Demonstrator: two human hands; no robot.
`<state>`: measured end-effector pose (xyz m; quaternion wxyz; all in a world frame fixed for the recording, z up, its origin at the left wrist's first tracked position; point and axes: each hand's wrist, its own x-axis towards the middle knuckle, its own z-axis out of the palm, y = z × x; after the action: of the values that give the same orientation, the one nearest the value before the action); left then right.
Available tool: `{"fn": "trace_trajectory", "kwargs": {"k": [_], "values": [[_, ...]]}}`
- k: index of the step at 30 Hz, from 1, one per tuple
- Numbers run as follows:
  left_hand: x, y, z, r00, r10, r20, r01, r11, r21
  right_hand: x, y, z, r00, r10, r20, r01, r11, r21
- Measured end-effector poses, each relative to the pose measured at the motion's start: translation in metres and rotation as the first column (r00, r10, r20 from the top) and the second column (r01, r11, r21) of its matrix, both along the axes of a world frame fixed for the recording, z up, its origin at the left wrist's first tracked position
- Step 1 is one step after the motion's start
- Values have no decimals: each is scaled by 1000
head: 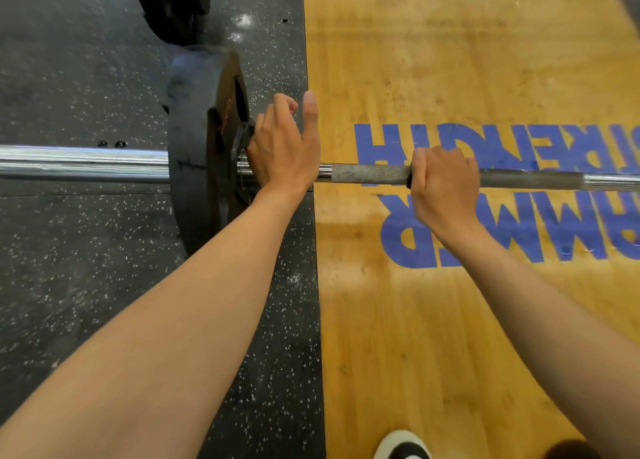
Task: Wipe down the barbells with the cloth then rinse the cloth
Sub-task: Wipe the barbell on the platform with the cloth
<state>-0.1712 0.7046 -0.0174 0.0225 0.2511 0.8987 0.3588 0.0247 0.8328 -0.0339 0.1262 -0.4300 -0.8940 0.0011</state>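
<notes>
Two floor zones: wooden platform (450,320) right with blue lettering (485,195) upside down to camera, black speckled rubber mat (86,268) left. Barbell (370,174) horizontal across both, chrome sleeve (83,162) over mat, knurled shaft over wood. Black weight plate (204,154) on sleeve, standing on mat near the seam. More dark plates (173,5) top left, blurred. Left hand (280,147) at collar just inside plate, thumb straight up, fingers curled toward plate hub; whether gripping anything, cannot tell. Right hand (443,185) wrapped around knurled shaft, fist closed on it, well right of plate. Shoe toe (401,446), white and black, at bottom edge on wood.
</notes>
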Motion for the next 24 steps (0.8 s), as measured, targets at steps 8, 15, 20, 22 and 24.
{"fn": "trace_trajectory", "kwargs": {"k": [8,15,20,22,24], "values": [[-4,-8,-5,999,-23,-38,22,999,-24,-88,-77,-13,953,288,-98,-291,956,-22],[4,-6,-4,999,-27,-39,24,998,-66,-5,-20,-4,998,65,-22,-64,997,41],[9,-8,-4,998,-22,-60,17,997,-79,-59,-66,-3,992,76,-101,-79,997,-25],[8,-10,-4,998,-35,-55,31,996,-84,-83,-90,-5,970,214,-112,-219,975,-31],[7,-14,-5,998,-40,-48,36,996,-82,-80,-88,-7,957,281,-72,-283,959,-11]]}}
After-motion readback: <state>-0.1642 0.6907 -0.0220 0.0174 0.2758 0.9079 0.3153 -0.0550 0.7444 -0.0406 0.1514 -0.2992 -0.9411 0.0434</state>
